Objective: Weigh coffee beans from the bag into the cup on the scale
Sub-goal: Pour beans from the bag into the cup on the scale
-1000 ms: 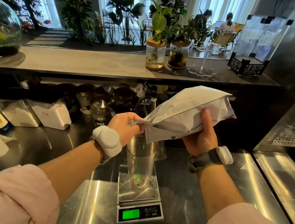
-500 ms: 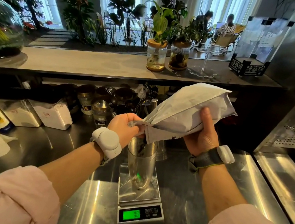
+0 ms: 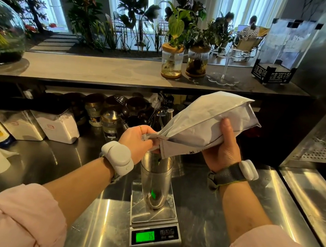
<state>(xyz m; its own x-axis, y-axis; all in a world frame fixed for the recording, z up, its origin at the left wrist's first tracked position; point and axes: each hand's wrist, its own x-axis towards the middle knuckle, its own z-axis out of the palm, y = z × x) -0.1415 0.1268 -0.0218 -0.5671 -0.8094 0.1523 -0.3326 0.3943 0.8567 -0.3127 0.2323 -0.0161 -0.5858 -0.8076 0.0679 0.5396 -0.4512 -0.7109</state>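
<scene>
White, crinkled paper is pinched between the thumb and curled fingers of the left hand [image 3: 138,138], which grips the mouth corner of the bag [image 3: 203,125] right over the cup [image 3: 155,176]. A thin ring sits on one left finger. The right hand [image 3: 224,150] cups the bag's belly from beneath, fingers wrapped round it and thumb pressed flat up its side, so the bag slopes down from upper right to its open end at the cup's rim. Small dark print runs along the bag's lower hem, too small to read.

The cup is tall, polished steel, tapering to its base, and stands upright in the middle of the scale [image 3: 155,218]. The scale has a brushed metal platform and a green lit display showing what looks like 15, with three small buttons beside it. It sits near the front edge of the stainless counter [image 3: 218,215].

Both wrists carry white plastic bands, the right on a grey woven strap; pink sleeves are rolled above them. Toward the counter's back left stand white tubs with red labels [image 3: 56,127]. On the upper ledge's right end, a black-based clear box [image 3: 273,76] bears white Chinese characters.
</scene>
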